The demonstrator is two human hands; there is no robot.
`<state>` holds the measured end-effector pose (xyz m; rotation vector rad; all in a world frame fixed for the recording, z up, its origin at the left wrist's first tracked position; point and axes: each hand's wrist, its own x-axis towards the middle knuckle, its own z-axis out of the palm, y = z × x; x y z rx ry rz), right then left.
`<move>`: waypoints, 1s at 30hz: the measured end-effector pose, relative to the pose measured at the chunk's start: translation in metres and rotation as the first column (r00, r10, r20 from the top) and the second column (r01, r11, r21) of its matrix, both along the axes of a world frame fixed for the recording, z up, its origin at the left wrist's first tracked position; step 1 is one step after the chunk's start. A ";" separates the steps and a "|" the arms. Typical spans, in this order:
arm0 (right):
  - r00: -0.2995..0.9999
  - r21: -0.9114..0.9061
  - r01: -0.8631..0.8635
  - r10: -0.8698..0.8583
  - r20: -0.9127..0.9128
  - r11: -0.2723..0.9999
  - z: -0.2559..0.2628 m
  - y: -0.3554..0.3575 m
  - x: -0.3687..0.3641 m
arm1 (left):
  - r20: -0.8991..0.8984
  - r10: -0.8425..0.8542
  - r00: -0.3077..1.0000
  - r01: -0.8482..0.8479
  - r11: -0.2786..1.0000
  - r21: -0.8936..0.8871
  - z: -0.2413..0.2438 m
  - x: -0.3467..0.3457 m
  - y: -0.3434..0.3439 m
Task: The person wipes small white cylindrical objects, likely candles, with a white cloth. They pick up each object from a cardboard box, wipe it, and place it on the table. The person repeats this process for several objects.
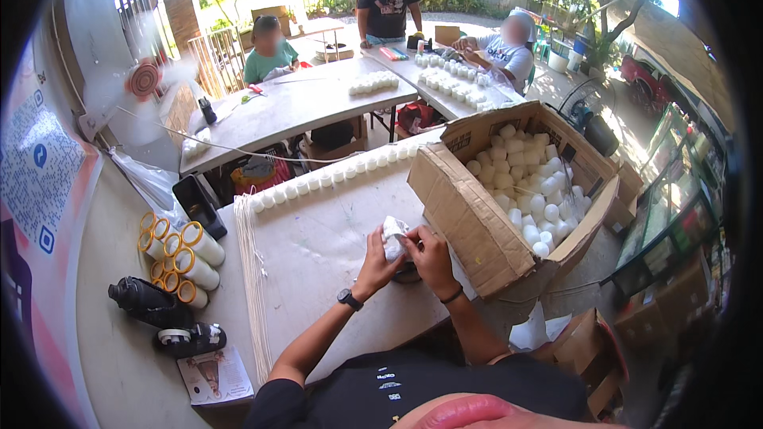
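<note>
Both hands are raised over the near table [316,262]. My left hand [377,262] grips a crumpled white cloth or tissue [393,232] from the left. On its other side, the fingertips of my right hand [430,257] pinch the same white piece. Whether something is wrapped inside it cannot be seen. Below the hands sits a dark round object [408,274], mostly covered by them. Along the table's far edge runs a row of short white cylinders [325,180], apparently candles. A bundle of long cream strings [250,274] lies along the left side.
An open cardboard box [471,214] full of white cylinders [536,190] stands to the right. Yellow-rimmed tubes [199,250], a black bottle [143,298] and a black tray [199,205] are at left. Three people are around the far tables [298,95]. A fan [587,107] stands beyond the box.
</note>
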<state>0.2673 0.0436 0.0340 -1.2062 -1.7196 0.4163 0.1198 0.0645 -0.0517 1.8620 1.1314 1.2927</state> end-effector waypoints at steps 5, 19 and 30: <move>0.983 0.027 0.029 -0.033 0.179 0.999 0.005 -0.009 0.007 | -0.066 -0.098 0.993 0.106 0.987 0.124 0.060 -0.004 -0.015; 0.927 -0.181 -0.058 0.121 0.355 0.982 0.057 -0.083 0.018 | -0.289 -0.031 0.957 0.092 0.976 0.198 0.047 0.015 -0.031; 0.857 -0.057 -0.338 0.332 0.393 0.940 0.165 -0.127 0.061 | -0.255 -0.037 0.966 0.109 0.955 0.277 0.169 0.017 -0.106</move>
